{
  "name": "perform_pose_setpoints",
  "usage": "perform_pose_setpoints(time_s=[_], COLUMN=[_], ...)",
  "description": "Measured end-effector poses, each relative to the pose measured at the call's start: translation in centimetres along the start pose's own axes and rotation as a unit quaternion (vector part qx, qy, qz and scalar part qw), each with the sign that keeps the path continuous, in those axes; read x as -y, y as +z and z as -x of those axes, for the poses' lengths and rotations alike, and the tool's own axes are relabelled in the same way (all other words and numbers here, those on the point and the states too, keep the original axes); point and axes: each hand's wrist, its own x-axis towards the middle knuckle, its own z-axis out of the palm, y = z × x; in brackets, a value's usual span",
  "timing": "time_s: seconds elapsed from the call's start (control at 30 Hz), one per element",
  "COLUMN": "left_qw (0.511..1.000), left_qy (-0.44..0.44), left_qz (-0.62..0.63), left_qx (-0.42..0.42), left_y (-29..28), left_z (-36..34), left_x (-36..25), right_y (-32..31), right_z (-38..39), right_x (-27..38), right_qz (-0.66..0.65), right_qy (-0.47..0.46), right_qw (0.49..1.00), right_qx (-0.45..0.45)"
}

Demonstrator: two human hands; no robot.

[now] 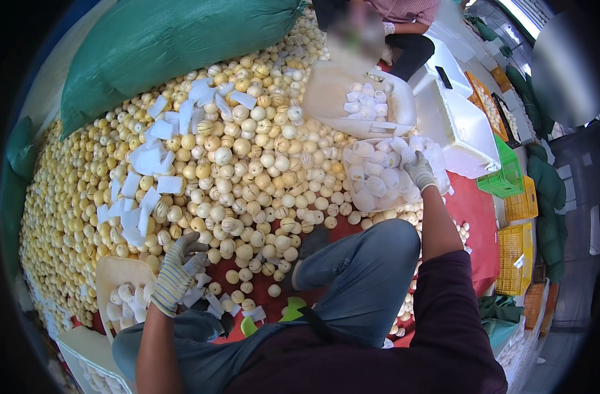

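My left hand (177,270), in a striped work glove, hovers with fingers spread over loose yellow round fruits (247,171) and white foam net sleeves (211,302) on the red mat, next to a beige tray (113,272) of wrapped fruit. My right hand (419,171), also gloved, reaches out over a white foam box (347,177) filled with fruit wrapped in white netting (375,186). Its fingers point down into the box, and whether they hold anything is hidden. My bent knee in jeans (372,262) lies between the two arms.
A huge pile of yellow fruit covers the floor ahead, with more foam sleeves (149,157) strewn on it. A green sack (169,39) lies behind. Another person (405,39) sits beyond a second box (405,98). White foam boxes (457,125), yellow crates (515,256) and a green crate (507,177) stand right.
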Motion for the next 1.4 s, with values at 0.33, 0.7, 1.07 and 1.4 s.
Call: perform_pose_setpoints(time_s=[0.33,0.7,1.07,1.4], left_qw=[1.000,0.995,0.985,0.955], left_qy=[-0.022,0.044,0.088,0.176], left_qz=[0.003,0.009,-0.018,-0.054], left_qx=[0.001,-0.089,-0.148,-0.231], left_y=[-0.3,-3.6,-5.5,-6.3], left_z=[-0.2,2.1,5.9,6.6], left_x=[-1.4,-4.9,-5.2,-5.2], right_y=[2.9,7.4,26.0,37.6], right_z=[-0.5,12.4,37.8,44.7], right_x=[0.3,23.7,29.1,33.0], right_qz=[0.140,0.062,0.191,0.096], right_qy=[-0.055,-0.298,-0.468,-0.512], right_qw=[0.986,0.860,0.639,0.686], right_qx=[0.071,0.408,0.580,0.508])
